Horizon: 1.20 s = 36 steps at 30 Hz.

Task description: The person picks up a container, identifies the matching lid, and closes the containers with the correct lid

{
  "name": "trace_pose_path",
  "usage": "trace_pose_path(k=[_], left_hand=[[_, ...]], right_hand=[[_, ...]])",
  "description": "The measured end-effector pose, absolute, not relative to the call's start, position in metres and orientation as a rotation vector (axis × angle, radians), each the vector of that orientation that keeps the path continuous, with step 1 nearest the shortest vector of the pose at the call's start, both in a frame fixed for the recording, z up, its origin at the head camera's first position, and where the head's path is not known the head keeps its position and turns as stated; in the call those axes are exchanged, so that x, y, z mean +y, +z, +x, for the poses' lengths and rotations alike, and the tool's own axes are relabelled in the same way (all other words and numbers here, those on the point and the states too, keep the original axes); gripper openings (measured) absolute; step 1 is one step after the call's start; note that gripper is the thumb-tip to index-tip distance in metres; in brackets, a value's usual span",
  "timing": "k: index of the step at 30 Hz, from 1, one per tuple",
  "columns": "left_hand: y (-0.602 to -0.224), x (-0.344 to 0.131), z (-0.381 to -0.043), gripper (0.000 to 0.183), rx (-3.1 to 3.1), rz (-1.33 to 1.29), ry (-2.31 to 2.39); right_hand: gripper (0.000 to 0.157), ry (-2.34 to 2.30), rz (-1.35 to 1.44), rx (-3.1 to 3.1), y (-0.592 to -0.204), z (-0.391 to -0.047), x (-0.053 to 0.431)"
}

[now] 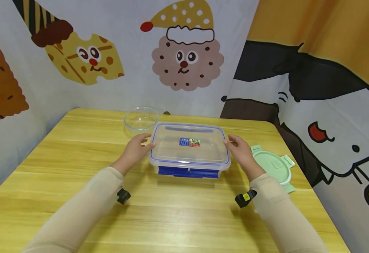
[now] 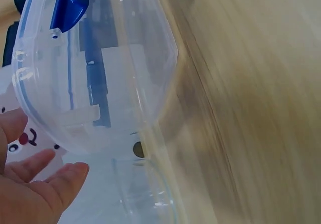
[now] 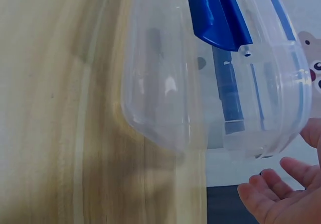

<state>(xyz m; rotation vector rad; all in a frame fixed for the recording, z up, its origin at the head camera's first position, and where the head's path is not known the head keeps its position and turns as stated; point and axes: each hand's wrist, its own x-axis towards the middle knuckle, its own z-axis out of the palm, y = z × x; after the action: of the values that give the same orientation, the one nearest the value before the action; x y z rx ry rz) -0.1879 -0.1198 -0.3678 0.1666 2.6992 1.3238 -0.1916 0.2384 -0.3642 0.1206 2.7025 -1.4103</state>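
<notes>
A clear rectangular food container with a blue-edged lid sits on the table. A blue latch runs along its front side. My left hand is at the container's left side, thumb at the lid rim and the other fingers loosely extended. At the right side, my right hand has its thumb against the lid rim. In the right wrist view the fingers spread apart from the container wall. Likewise, the left wrist view shows the left fingers lying clear of the wall.
A round clear bowl stands behind the container to the left. Beside my right wrist lies a round green lid with tabs. A printed curtain hangs behind the wooden table.
</notes>
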Motion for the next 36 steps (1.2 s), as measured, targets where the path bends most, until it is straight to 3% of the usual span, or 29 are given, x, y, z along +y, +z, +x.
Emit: trace_pose_path(k=[20, 36], left_hand=[[-0.357, -0.120, -0.141, 0.055, 3.026, 0.677, 0.941], [-0.371, -0.111, -0.131, 0.059, 3.111, 1.034, 0.739]], right_hand=[[0.041, -1.256, -0.324, 3.013, -0.363, -0.144, 0.230], [0.035, -0.967, -0.562, 3.170, -0.370, -0.117, 0.224]])
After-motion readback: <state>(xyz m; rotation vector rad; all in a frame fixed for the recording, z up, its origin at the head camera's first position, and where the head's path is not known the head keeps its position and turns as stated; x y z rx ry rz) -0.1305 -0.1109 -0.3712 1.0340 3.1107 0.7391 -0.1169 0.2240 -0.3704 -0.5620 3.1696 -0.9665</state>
